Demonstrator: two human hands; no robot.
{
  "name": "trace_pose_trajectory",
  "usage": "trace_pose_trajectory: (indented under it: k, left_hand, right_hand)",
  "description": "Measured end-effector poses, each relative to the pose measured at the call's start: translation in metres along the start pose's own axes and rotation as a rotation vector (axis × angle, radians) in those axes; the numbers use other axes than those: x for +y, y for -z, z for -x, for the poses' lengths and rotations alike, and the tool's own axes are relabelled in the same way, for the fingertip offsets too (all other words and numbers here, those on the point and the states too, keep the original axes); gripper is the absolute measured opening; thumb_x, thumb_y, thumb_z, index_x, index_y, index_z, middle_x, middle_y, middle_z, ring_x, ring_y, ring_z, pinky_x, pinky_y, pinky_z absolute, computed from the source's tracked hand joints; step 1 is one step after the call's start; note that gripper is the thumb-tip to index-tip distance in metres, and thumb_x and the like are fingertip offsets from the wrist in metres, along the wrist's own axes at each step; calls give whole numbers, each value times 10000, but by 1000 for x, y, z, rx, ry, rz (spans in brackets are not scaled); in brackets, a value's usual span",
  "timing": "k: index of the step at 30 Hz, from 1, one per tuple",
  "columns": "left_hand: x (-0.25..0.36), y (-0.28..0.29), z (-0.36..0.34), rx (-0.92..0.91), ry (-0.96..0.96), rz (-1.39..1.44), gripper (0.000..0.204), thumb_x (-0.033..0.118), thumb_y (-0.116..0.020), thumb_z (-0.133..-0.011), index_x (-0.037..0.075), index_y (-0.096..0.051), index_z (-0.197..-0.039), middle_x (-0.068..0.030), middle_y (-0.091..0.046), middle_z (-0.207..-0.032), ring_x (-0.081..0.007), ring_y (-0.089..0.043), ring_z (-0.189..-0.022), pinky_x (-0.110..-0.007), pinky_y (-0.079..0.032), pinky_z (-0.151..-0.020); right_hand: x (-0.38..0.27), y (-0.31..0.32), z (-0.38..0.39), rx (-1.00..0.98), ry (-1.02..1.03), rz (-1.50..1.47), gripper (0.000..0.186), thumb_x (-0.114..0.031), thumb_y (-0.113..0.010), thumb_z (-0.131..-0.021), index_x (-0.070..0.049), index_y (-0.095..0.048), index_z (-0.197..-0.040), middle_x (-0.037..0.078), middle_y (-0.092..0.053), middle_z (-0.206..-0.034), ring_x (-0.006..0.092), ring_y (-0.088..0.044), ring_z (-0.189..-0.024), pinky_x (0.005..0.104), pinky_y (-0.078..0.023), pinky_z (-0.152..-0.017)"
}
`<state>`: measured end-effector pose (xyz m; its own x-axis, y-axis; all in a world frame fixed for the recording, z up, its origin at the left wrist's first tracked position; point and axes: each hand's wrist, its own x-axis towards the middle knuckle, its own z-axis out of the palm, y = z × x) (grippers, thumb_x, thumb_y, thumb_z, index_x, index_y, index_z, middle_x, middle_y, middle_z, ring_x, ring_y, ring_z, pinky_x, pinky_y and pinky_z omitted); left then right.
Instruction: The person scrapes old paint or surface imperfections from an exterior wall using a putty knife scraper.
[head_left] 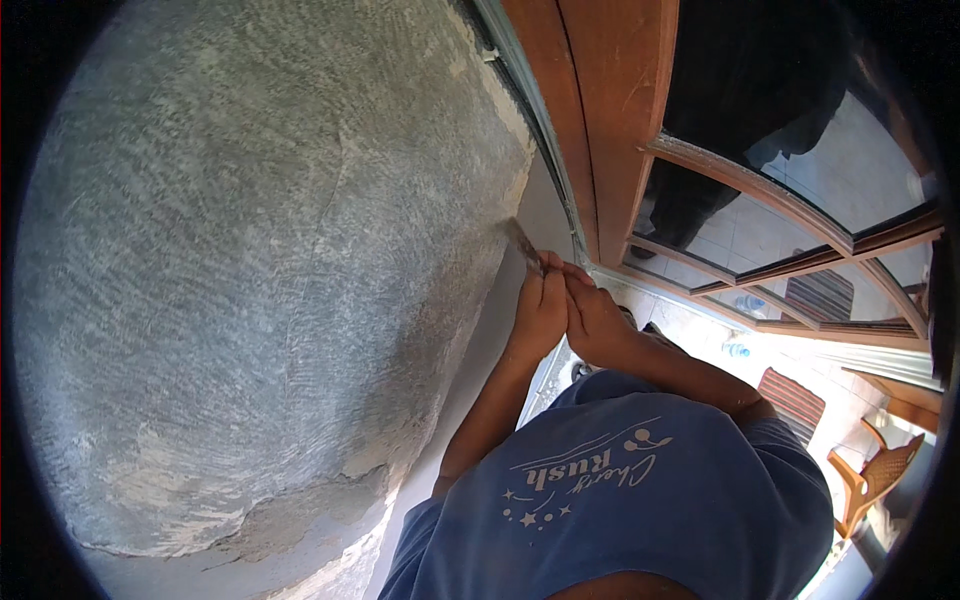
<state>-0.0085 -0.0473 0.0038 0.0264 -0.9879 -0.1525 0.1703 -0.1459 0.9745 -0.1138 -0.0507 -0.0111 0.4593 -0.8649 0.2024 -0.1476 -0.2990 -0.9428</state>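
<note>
My left hand (540, 312) and my right hand (596, 318) are closed together, pressed side by side, around a scraper (522, 243). Only its narrow, flat, greyish blade shows above my fingers, and the handle is hidden in my grip. The blade tilts up and to the left, with its end at the right-hand edge of the rough grey plaster (270, 230) on the wall. That end looks slightly blurred, and I cannot tell how firmly it touches.
A smooth grey wall strip (545, 195) and thin pipes or cables (545, 110) run beside the plaster. To the right stands a wooden door frame (610, 90) with glass panes. Further down are a plastic bottle (737, 350), a striped mat (793, 402) and a brown chair (876, 478).
</note>
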Motion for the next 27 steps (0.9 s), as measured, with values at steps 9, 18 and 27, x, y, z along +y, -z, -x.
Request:
trace_pose_trajectory:
  k: [9, 18, 27]
  left_hand:
    - [-3, 3, 40, 99, 48, 31, 111, 83, -294, -861, 49, -381, -921, -120, -542, -811, -166, -518, -769, -283, -429, -714]
    - [12, 4, 2, -33, -77, -115, 115, 85, -286, -874, 38, -377, -927, -126, -544, -810, -181, -533, -759, -303, -438, -707]
    - [-3, 5, 33, 60, 21, -99, 131, 111, -296, -881, 45, -391, -943, -119, -559, -785, -172, -531, -725, -270, -432, -678]
  right_hand:
    - [-9, -12, 25, -210, -88, 21, 292, -91, -384, -830, 109, -394, -1043, 300, -529, -803, 441, -539, -717, 481, -440, -670]
    - [-6, -8, -5, 87, 166, 102, 261, -91, -385, -825, 68, -418, -1030, 281, -539, -836, 444, -535, -754, 485, -437, -673]
    - [-10, -15, 23, -28, 59, -38, 243, -65, -375, -820, 71, -416, -1018, 302, -526, -829, 439, -540, -739, 486, -443, -647]
